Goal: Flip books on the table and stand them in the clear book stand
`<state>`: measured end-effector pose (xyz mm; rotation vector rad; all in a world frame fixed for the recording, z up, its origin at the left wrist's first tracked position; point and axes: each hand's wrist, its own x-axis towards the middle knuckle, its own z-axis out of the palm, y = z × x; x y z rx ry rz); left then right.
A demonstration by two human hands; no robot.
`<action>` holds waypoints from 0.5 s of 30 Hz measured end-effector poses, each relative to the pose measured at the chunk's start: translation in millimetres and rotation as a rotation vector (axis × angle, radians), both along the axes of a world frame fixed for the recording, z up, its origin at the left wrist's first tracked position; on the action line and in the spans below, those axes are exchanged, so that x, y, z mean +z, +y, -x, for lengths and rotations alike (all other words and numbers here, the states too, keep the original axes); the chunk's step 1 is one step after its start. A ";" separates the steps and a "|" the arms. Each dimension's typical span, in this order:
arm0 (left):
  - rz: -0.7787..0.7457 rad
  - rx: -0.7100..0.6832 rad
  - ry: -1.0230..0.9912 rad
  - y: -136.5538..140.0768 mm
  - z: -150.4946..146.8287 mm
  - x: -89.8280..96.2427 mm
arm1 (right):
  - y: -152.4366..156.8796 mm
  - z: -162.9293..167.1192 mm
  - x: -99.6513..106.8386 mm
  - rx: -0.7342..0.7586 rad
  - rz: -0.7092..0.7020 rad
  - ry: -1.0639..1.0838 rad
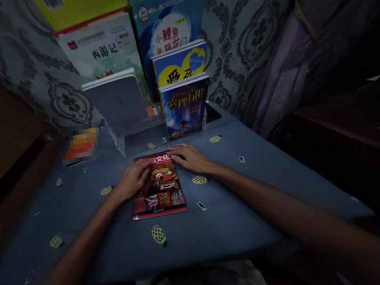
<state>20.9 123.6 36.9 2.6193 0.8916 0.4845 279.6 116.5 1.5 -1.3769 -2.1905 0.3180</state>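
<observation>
A red and black book [162,184] with a dragon-like mask on its cover lies flat on the blue tablecloth [235,207]. My left hand [134,179] rests over the book's left side, its fingers stretched across the upper part of the cover. At the top right corner, my right hand [189,158] touches the book's edge with fingers extended. Part of the title is hidden under the left fingers. Neither hand is wrapped round anything.
Behind the book stands a clear tiered rack [139,140] holding several upright books, among them a dark blue one [187,109] and a plain grey one [117,101]. A blurred orange-red item [81,144] lies at the left. Patterned wallpaper [259,32] rises behind.
</observation>
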 end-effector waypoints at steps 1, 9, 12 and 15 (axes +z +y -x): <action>-0.041 0.063 0.028 15.8 4.8 -4.8 | -1.5 2.2 0.8 -0.014 -0.005 -0.045; -0.159 0.078 0.004 48.2 19.8 -32.6 | -15.9 34.8 10.7 0.005 0.017 -0.339; -0.161 0.080 -0.003 47.9 20.4 -34.4 | -25.5 56.3 13.2 0.008 0.033 -0.356; -0.156 0.083 -0.005 49.2 21.4 -34.7 | -41.2 81.8 14.7 0.047 0.058 -0.333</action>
